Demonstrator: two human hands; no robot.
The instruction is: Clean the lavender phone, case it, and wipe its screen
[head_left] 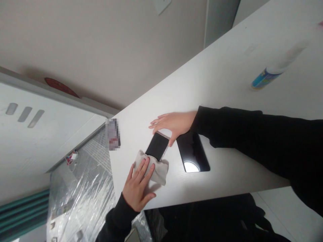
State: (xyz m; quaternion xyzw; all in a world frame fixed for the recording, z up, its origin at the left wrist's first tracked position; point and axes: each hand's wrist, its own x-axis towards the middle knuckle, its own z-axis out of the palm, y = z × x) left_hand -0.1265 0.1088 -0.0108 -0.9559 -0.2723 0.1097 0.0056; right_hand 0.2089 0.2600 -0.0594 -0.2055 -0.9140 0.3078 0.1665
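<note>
A smartphone [156,146] with a black screen and a pale metal frame lies tilted across the white table [202,84], its lower end tucked in a grey cloth [159,171]. My left hand [137,188] presses on that cloth with spread fingers. My right hand [174,125] grips the phone's far end, with fingers over its edge. Next to my right wrist lies a black tablet or larger phone [192,151], its glossy face reflecting a bright light. The cloth hides part of the smartphone.
A motion-blurred spray bottle with a blue label [266,79] lies at the table's far right. A pixelated object [112,133] sits at the table's corner. Beyond the edge stand a plastic-covered item [80,188] and a white panel with slots [25,114].
</note>
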